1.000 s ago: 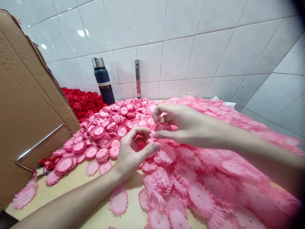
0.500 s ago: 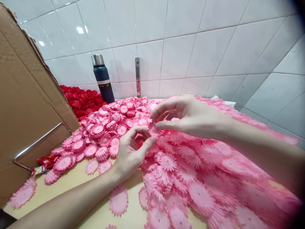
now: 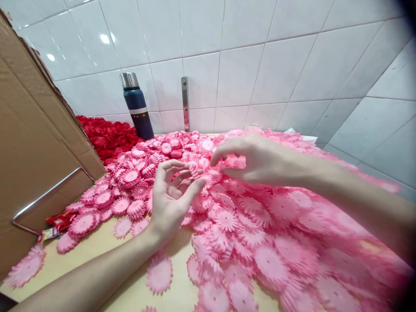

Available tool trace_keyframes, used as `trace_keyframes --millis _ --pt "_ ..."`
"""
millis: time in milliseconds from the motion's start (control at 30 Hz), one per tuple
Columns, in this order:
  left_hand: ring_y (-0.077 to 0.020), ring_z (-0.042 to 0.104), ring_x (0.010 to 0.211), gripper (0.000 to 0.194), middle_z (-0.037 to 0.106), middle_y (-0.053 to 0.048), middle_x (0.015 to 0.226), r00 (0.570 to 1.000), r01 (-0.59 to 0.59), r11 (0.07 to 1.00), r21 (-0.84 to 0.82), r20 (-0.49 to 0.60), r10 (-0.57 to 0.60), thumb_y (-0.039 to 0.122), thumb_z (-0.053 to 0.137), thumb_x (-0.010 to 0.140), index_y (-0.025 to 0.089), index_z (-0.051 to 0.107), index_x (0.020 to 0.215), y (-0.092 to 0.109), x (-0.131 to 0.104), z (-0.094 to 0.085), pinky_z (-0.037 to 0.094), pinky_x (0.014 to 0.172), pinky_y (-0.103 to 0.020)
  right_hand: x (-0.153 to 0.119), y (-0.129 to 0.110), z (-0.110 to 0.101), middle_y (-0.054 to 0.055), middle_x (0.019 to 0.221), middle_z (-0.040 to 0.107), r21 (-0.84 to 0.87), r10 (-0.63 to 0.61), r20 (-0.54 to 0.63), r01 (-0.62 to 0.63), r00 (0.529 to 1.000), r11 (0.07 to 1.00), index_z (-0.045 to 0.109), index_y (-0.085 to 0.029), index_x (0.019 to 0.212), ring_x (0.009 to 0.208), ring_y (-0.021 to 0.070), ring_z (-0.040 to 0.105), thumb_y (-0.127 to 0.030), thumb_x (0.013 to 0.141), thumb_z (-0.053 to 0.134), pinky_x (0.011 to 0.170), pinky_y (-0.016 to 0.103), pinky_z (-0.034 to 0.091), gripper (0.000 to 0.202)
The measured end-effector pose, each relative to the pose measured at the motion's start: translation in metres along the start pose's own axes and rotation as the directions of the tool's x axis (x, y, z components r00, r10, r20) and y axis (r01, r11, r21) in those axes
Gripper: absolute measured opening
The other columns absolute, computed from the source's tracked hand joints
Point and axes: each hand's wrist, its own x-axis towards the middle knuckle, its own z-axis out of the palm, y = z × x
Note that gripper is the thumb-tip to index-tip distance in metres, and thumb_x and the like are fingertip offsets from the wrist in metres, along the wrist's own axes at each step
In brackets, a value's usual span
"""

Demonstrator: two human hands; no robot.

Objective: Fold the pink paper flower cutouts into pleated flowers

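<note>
A small pink scalloped flower piece stands tilted, nearly edge-on, at the fingertips of my left hand. That hand is palm up, its thumb and fingers curled round the piece. Just to the right, my right hand hovers over the heap, slightly blurred. Its thumb and index finger are apart, and I see nothing held between them. Beneath both hands spreads a large heap of pink scalloped flower discs, many with a small centre hole.
A cardboard box with a bent metal rod stands at the left. Behind it lies a heap of red flower pieces, beside a dark blue bottle. A tiled wall with a metal bracket closes off the back.
My right hand has let go of the pink piece and drawn slightly away. My left hand has opened its fingers upward and now has a pink piece at its fingertips.
</note>
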Motion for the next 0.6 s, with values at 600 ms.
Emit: trace_keyframes --millis 600 --pt "-0.0198 0.058 0.101 0.015 0.057 -0.004 0.106 0.992 0.065 0.981 0.180 0.094 -0.083 0.015 0.059 0.081 0.021 0.062 0.094 0.002 -0.001 -0.005 0.051 0.088 -0.034 0.002 -0.005 -0.008 0.002 0.075 0.065 0.151 0.158 -0.071 -0.146 0.985 0.978 0.064 -0.018 0.077 0.069 0.0152 0.057 -0.025 0.072 0.068 0.061 0.030 0.044 0.009"
